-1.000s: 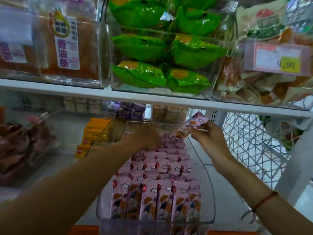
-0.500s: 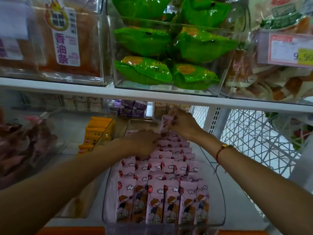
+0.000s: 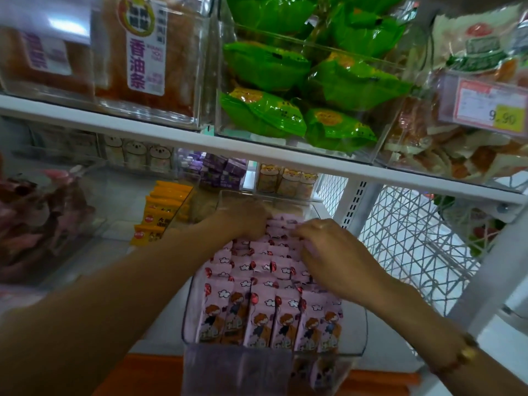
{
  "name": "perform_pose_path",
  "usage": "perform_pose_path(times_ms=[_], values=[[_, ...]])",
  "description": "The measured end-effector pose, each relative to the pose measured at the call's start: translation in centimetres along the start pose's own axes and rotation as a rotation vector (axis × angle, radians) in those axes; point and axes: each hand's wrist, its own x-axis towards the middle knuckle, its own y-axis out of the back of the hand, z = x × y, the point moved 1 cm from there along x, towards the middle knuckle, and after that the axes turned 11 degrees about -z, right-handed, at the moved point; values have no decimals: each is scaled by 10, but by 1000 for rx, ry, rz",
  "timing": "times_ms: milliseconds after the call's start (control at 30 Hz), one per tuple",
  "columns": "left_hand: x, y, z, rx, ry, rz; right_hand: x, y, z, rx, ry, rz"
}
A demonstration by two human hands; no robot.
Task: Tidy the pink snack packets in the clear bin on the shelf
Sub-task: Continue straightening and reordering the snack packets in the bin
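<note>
A clear bin [image 3: 360,332] on the lower shelf holds several rows of pink snack packets [image 3: 265,318] with a cartoon figure and balloons, standing upright. My left hand [image 3: 245,219] rests on the packets at the back left of the bin, fingers curled onto them. Palm down, my right hand [image 3: 328,247] lies on the packets at the back right, fingers bent over their tops. The back rows are partly hidden under both hands. I cannot tell whether either hand pinches a single packet.
Orange packets [image 3: 160,212] fill a clear bin to the left, and dark pink snacks [image 3: 43,218] lie further left. Green packets [image 3: 288,110] sit in a bin on the shelf above [image 3: 285,155]. A white wire basket [image 3: 405,241] stands right of the bin.
My right hand brought a pink packet from above the bin's right side down to the back rows. It now lies flat on the packets. The left hand stayed at the back left.
</note>
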Motion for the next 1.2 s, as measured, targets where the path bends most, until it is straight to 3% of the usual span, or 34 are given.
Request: perform_pose_path(times_ms=[100,233,467,600,733,800,967,1100,1200], values=[[-3,2,1,-41,-28,86,-52,-4,-18,52,0,114],[-4,2,3,-166,8,143,-77,-17,-26,52,26,46],[-3,-1,11,-383,100,347,-80,-24,-25,61,65,124],[-7,13,22,-734,151,523,-79,-24,-25,73,58,112],[-32,25,31,-1258,184,730,-78,-18,-27,37,69,65],[-53,26,33,-1366,229,785,-75,-11,-27,39,70,76],[-127,11,52,-1425,95,797,-59,14,-44,313,-1,270],[-172,-5,71,-1425,-68,765,-50,16,-75,630,3,78],[-182,-14,71,-1498,-124,758,-52,8,-83,798,34,97]])
